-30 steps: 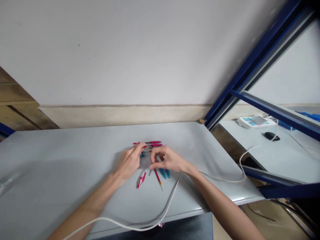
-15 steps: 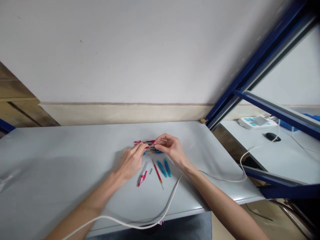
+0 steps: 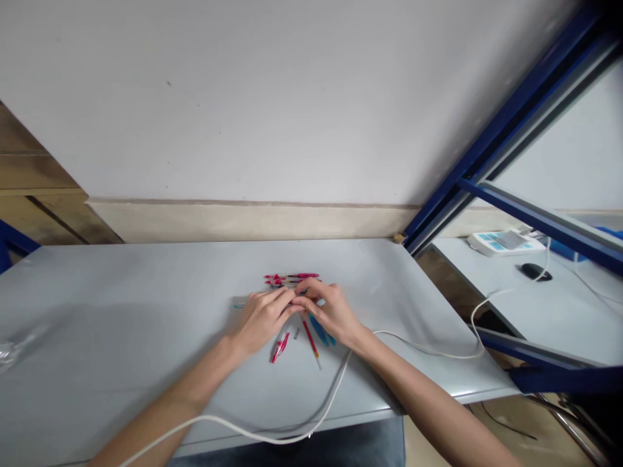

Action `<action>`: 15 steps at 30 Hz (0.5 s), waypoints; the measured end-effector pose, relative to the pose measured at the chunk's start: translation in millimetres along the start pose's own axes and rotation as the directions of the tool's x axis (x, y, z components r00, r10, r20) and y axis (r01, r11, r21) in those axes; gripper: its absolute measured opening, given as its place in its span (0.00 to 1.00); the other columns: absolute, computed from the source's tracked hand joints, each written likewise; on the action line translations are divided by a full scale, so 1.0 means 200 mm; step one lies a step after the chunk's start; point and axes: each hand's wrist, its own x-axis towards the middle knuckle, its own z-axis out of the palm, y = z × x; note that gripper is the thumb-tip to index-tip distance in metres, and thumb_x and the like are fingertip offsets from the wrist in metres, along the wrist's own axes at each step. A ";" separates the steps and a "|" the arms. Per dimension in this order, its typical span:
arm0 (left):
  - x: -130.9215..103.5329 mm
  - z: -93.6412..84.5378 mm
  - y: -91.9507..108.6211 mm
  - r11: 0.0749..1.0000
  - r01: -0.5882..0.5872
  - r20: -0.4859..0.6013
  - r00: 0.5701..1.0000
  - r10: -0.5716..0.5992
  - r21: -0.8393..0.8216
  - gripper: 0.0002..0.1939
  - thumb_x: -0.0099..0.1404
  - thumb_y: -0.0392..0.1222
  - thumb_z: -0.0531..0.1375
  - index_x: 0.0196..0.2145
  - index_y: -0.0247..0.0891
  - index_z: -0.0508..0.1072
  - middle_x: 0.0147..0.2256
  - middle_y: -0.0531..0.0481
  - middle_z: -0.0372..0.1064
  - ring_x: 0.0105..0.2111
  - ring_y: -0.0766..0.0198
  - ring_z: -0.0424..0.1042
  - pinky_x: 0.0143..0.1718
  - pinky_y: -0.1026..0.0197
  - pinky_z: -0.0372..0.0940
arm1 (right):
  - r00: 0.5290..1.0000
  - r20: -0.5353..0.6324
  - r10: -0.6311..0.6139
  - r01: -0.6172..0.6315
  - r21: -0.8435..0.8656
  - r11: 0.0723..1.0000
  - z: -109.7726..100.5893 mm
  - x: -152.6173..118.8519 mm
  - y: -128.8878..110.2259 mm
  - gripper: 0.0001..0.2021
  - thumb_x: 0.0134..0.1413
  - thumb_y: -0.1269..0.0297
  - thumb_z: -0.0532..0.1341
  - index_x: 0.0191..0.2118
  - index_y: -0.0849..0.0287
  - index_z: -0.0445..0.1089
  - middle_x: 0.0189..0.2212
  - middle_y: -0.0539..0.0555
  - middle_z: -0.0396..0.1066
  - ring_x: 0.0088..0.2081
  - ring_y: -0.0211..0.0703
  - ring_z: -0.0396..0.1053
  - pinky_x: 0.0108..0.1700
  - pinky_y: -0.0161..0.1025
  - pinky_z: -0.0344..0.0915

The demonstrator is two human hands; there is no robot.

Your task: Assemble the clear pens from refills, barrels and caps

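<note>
My left hand and my right hand meet fingertip to fingertip above the table. Both are closed in a pinch, and whatever lies between the fingers is hidden. Just beyond them lies a group of red pens, partly covered by my fingers. In front of my hands rest a clear and red pen barrel, a small spring and a red refill. Blue pen grips lie half hidden under my right hand. A blue tip pokes out left of my left hand.
A white cable runs across the grey table and off its right side. Crumpled clear plastic lies at the far left. Behind a blue frame, a second table holds a black mouse and a white device.
Both hands have come lower and closer to me, and their fingertips have drawn together. My right hand now covers part of the blue grips, while the red pens behind show more.
</note>
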 end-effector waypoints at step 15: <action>0.00 0.03 -0.02 0.992 0.077 0.030 0.996 -0.080 0.099 0.14 0.77 0.45 0.49 0.47 0.45 0.74 0.39 0.50 0.79 0.36 0.61 0.78 0.36 0.63 0.66 | 0.931 0.348 0.110 -0.056 -0.160 0.985 -0.37 -0.19 0.00 0.30 0.53 0.59 0.71 0.61 0.49 0.65 0.59 0.57 0.66 0.58 0.51 0.64 0.57 0.47 0.63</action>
